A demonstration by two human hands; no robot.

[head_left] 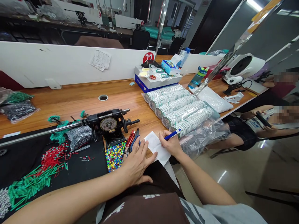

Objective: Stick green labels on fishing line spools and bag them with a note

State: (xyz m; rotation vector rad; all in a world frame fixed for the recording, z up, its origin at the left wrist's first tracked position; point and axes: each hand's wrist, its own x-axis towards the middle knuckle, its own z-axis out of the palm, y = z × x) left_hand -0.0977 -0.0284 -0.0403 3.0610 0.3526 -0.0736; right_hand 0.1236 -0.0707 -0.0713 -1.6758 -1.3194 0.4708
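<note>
My right hand [172,145] is closed around a blue pen [173,134], its wrist side low over a small white sheet of paper [154,143] at the table's front edge. My left hand [137,159] lies with fingers outstretched, its fingertips at the left side of the paper. Just beyond the left fingers are dark blue-handled pliers [136,140] and a red-handled tool [130,139]. To their left sits a tray of multicoloured beads [114,155]. Right of the pen are several clear-wrapped rolls of white and green discs [183,107].
A black bench machine with a dial [108,124] and long rod stands left. Green tubes [32,185] and red cords [53,157] lie on the black mat [88,169]. A white-and-blue box [156,81] stands behind the rolls. A seated person [252,119] is at right.
</note>
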